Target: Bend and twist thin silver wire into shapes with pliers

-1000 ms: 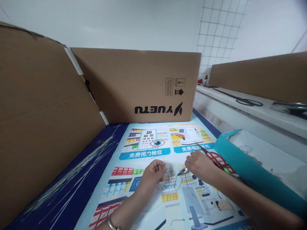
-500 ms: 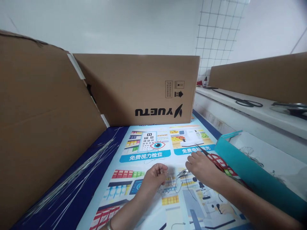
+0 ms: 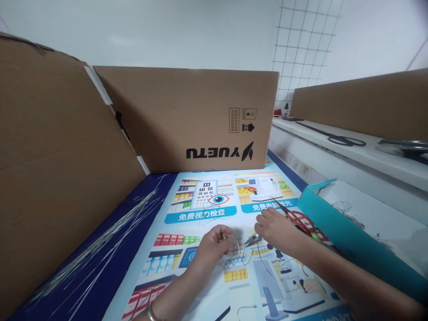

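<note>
Between the curled fingers of my left hand [image 3: 216, 245] is a thin bent wire piece [image 3: 236, 258], its loops hanging just above the printed sheet. My right hand [image 3: 274, 232] is wrapped round a pair of pliers [image 3: 252, 239], whose metal jaws point left toward the wire. A small gap shows between the jaw tips and the wire; the handles are hidden in my palm. Red-handled scissors [image 3: 301, 221] lie just beyond my right hand. Single wire pieces rest on the sheet, one of them [image 3: 247, 307] near the lower edge.
Long straight wires [image 3: 100, 249] lie on the dark blue surface at left. A teal box [image 3: 321, 232] at right holds wire pieces. Cardboard panels [image 3: 160, 120] stand at the back and left. Black scissors [image 3: 341, 139] sit on the white ledge.
The whole view has shifted slightly. Both hands keep nearly the same pose, with the pliers still beside the wire piece.
</note>
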Demonstrator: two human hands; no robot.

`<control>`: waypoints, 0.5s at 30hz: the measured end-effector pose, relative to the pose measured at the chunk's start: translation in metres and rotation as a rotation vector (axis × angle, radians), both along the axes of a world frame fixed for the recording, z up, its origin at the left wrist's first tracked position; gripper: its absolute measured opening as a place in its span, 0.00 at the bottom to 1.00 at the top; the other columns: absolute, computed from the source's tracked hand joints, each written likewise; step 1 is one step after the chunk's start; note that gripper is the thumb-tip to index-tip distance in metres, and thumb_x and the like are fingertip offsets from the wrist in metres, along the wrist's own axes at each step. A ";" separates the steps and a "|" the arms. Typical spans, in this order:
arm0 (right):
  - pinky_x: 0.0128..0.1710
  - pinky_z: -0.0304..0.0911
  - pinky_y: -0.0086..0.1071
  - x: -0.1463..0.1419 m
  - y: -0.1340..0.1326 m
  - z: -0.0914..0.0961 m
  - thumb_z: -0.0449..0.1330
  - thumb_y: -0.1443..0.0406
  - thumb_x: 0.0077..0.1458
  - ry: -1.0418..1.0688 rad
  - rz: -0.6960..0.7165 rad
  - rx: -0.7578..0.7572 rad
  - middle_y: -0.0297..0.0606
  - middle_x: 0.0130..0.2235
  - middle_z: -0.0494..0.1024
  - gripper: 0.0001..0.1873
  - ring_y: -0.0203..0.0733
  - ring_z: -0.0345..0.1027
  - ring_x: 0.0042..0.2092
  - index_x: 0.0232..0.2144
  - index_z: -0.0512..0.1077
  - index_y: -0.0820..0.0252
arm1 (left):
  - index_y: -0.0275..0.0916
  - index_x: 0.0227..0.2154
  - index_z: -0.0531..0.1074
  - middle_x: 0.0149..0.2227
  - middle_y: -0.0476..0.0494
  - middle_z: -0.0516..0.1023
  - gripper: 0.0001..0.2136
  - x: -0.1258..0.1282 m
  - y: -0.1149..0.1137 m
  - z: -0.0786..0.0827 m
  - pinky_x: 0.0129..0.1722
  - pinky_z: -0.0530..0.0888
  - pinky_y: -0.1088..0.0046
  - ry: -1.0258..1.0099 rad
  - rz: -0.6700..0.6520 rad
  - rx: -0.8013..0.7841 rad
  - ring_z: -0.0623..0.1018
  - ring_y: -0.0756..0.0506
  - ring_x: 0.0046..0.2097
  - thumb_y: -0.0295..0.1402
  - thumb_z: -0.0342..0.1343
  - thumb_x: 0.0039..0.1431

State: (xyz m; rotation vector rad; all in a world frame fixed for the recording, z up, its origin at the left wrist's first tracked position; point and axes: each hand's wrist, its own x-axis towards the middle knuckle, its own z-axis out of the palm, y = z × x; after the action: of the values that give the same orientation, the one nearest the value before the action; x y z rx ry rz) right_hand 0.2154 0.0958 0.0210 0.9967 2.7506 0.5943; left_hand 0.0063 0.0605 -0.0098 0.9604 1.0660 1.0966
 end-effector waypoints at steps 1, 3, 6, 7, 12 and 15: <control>0.37 0.49 0.39 0.000 0.001 -0.001 0.52 0.73 0.55 -0.003 0.003 0.002 0.41 0.32 0.70 0.07 0.45 0.59 0.38 0.30 0.69 0.63 | 0.37 0.27 0.69 0.22 0.54 0.66 0.08 0.000 -0.001 0.001 0.20 0.58 0.80 0.000 -0.001 0.005 0.63 0.57 0.19 0.29 0.60 0.42; 0.36 0.49 0.39 -0.001 0.001 -0.003 0.51 0.73 0.55 -0.007 0.010 0.001 0.41 0.31 0.70 0.07 0.46 0.60 0.38 0.30 0.69 0.63 | 0.37 0.27 0.69 0.22 0.54 0.65 0.07 0.001 -0.001 0.002 0.20 0.58 0.80 0.000 -0.001 0.009 0.63 0.57 0.19 0.29 0.60 0.43; 0.36 0.49 0.39 -0.001 0.001 -0.004 0.50 0.73 0.56 -0.004 0.022 0.009 0.41 0.31 0.70 0.09 0.46 0.60 0.38 0.30 0.69 0.63 | 0.37 0.27 0.68 0.21 0.54 0.65 0.07 0.001 -0.002 0.003 0.20 0.58 0.80 0.000 -0.005 0.000 0.62 0.57 0.19 0.29 0.60 0.43; 0.36 0.49 0.39 -0.001 0.001 -0.004 0.50 0.73 0.56 -0.003 0.027 0.012 0.41 0.31 0.70 0.09 0.45 0.60 0.38 0.30 0.69 0.62 | 0.37 0.27 0.68 0.21 0.55 0.65 0.07 0.001 -0.002 0.003 0.20 0.58 0.80 -0.001 -0.007 0.000 0.62 0.57 0.19 0.29 0.60 0.43; 0.36 0.48 0.39 -0.002 0.001 -0.003 0.50 0.72 0.56 0.008 0.038 0.009 0.40 0.30 0.70 0.09 0.45 0.59 0.37 0.29 0.69 0.62 | 0.37 0.28 0.68 0.23 0.54 0.65 0.07 0.001 -0.002 0.000 0.20 0.59 0.80 0.012 -0.009 0.012 0.63 0.57 0.20 0.27 0.58 0.43; 0.35 0.48 0.38 -0.002 0.002 -0.005 0.51 0.73 0.55 0.010 0.040 -0.007 0.40 0.30 0.70 0.08 0.44 0.60 0.36 0.29 0.69 0.62 | 0.37 0.28 0.68 0.22 0.54 0.65 0.07 0.000 -0.002 -0.002 0.20 0.58 0.80 0.033 -0.017 0.005 0.63 0.56 0.20 0.28 0.58 0.44</control>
State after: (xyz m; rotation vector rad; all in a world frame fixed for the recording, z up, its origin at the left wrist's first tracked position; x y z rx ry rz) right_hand 0.2131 0.0976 0.0163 0.9474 2.7861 0.5873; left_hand 0.0065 0.0589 -0.0116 0.9935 1.0803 1.0731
